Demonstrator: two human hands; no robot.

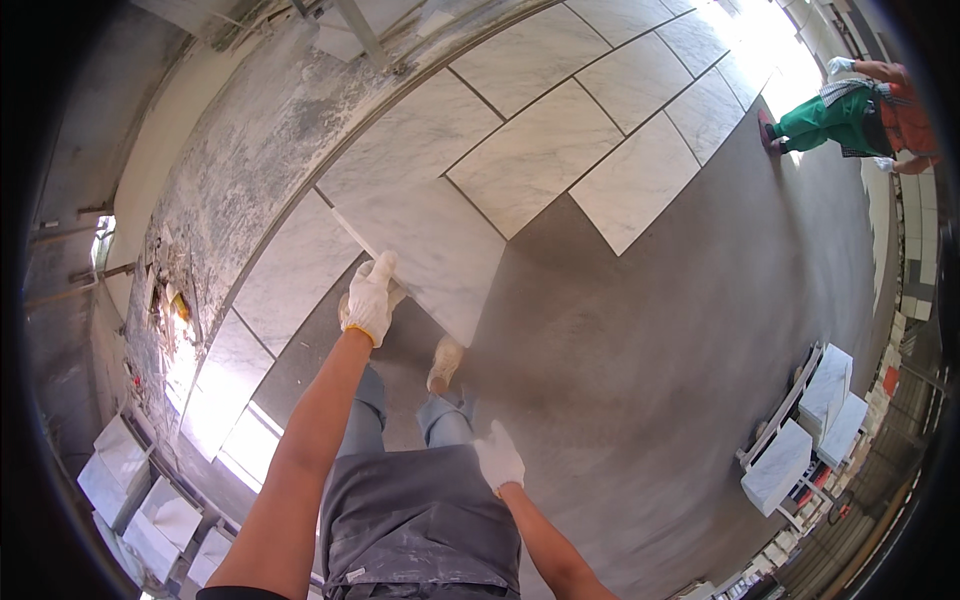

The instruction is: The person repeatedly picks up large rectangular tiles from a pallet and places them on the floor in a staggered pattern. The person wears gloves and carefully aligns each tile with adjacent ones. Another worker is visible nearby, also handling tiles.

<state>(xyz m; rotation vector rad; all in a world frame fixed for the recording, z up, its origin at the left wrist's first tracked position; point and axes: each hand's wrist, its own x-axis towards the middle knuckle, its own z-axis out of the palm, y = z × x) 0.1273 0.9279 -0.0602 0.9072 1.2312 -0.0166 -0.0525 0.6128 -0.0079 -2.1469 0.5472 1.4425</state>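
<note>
My left hand (370,298), in a white knit glove with a yellow cuff, is closed on the near left edge of a white, grey-veined marble slab (432,245). The slab's pale side edge shows beside my fingers, and its surface looks slightly blurred. One corner of it reaches close to my right shoe (445,364). Beyond it, the slab overlaps the view of neighbouring laid slabs; whether it touches them I cannot tell. My right hand (499,458), also gloved in white, hangs beside my right thigh with fingers stretched out and nothing in it.
Rows of laid marble slabs (545,145) run from lower left to upper right. Grey bedding (620,400) spreads to the right. At far right stands a person (840,115) in green trousers. Racks hold pale slabs (780,465) at right and more slabs (160,520) at lower left.
</note>
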